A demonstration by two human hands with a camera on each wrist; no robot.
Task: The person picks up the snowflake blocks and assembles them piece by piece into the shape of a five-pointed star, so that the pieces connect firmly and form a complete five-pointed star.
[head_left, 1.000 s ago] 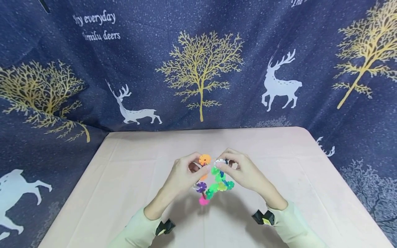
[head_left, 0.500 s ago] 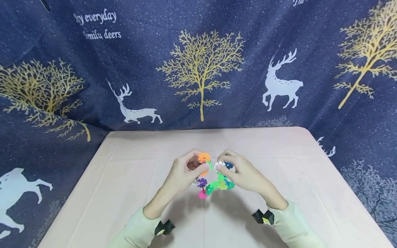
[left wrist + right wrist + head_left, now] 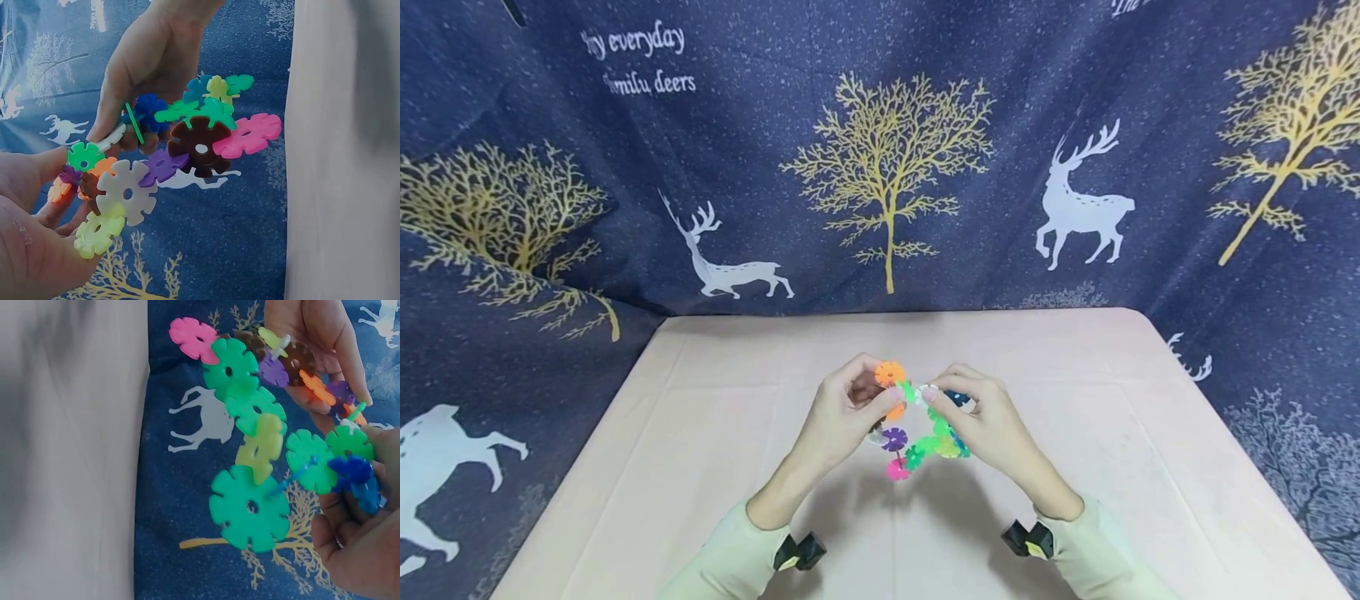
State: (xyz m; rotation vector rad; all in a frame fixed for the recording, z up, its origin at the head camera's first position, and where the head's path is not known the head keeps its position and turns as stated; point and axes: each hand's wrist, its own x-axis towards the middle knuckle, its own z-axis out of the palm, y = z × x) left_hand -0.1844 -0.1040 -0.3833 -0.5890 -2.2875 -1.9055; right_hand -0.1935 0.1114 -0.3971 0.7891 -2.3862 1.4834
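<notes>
A chain of interlocking snowflake discs [image 3: 201, 147] hangs in a loop between my hands, above the table. My left hand [image 3: 838, 417] pinches one end, where orange [image 3: 891, 373] and green [image 3: 82, 156] discs sit. A white disc [image 3: 921, 394] at the other end is pinched by my right hand [image 3: 992, 421], with dark blue discs [image 3: 957, 398] beside its fingers. The green and white discs meet edge to edge; whether their slots interlock I cannot tell. Lowest in the head view hangs a pink disc [image 3: 898, 470]. My fingers partly hide both ends.
Under the hands lies a table with a pale pink cloth [image 3: 715, 467]. Behind it hangs a dark blue curtain [image 3: 745, 158] printed with trees and deer. Small black devices [image 3: 800, 551] are strapped at both sleeves.
My right hand has moved a little left, bringing the white disc up to the green one at my left fingertips. My left hand has risen slightly, and the hanging loop has shifted.
</notes>
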